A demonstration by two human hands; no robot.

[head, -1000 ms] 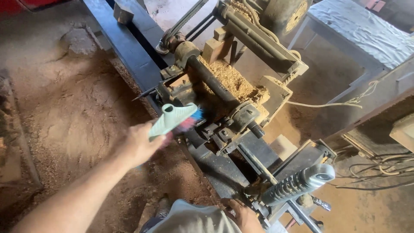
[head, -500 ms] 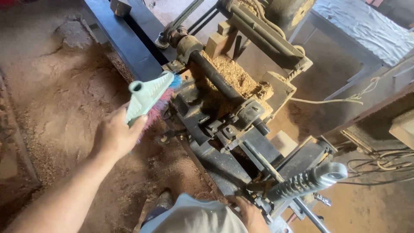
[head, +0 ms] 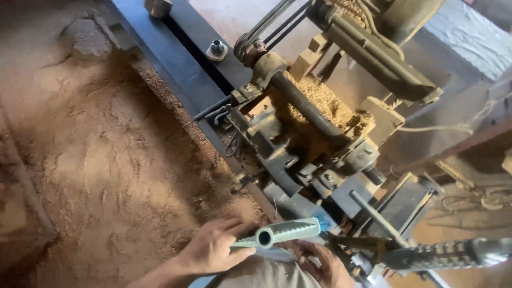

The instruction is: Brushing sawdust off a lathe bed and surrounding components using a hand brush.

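Gripping pale green brush [head: 282, 233]: left hand [head: 213, 248] fingers curled round handle; right hand [head: 320, 264] fingers loosely bent beside it, grasp cannot tell. Blue bristles [head: 323, 221] touching near edge of machine bed [head: 176, 69]. Sweeping judged partly done: bed rail bare, sawdust heap [head: 325, 106] left in machine's open cavity; floor [head: 106, 160] covered.

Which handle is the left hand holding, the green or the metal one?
The left hand holds the pale green brush handle; the grey ribbed metal handle sits untouched.

Pale green brush [head: 282, 232] with blue bristles, reddish-brown sawdust [head: 106, 160], dark grey machine [head: 298, 144]
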